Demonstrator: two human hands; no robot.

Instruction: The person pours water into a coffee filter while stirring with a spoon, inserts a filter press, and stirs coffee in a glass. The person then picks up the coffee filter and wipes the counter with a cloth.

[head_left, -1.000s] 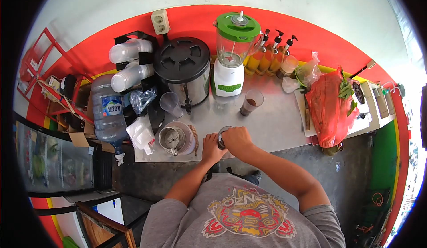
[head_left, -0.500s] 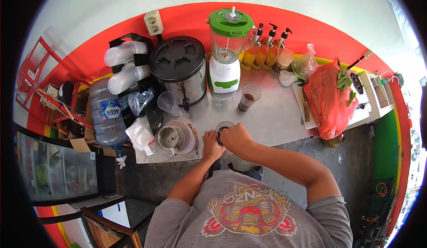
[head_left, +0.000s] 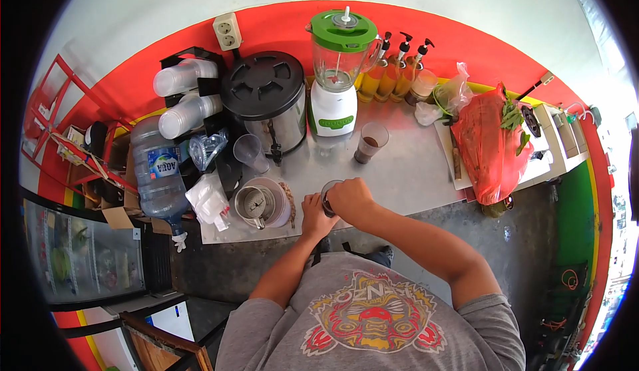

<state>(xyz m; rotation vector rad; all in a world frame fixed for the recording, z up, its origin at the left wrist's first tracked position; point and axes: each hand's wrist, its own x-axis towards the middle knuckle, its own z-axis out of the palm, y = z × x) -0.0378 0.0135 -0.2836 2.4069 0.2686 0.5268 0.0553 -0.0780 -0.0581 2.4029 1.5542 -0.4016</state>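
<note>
My L hand [head_left: 318,216] is wrapped round the side of a clear cup [head_left: 329,188] at the near edge of the metal table [head_left: 413,178], fingers curled on it, w/ smth dark showing inside. My R hand [head_left: 351,199] is bunched over the cup's top, touching or v. close to the rim; its fingertips are tucked out of sight, so can't tell if they're gripping smth. Both arms reach fwd from my grey shirt [head_left: 373,314]. Just L of my hands there's a tub [head_left: 285,204] w/ a metal strainer [head_left: 255,203] in its mouth. Farther back, a 2nd cup [head_left: 371,143] w/ dark drink in the bottom stands upright, apart from mine, and a clear tumbler [head_left: 249,153] leans nr the big steel urn [head_left: 263,95]. Blender [head_left: 334,110] w/ green lid is at the back, btwn the urn & the pump bottles [head_left: 387,83]. Red bag [head_left: 491,148] bulges on the R side.
</note>
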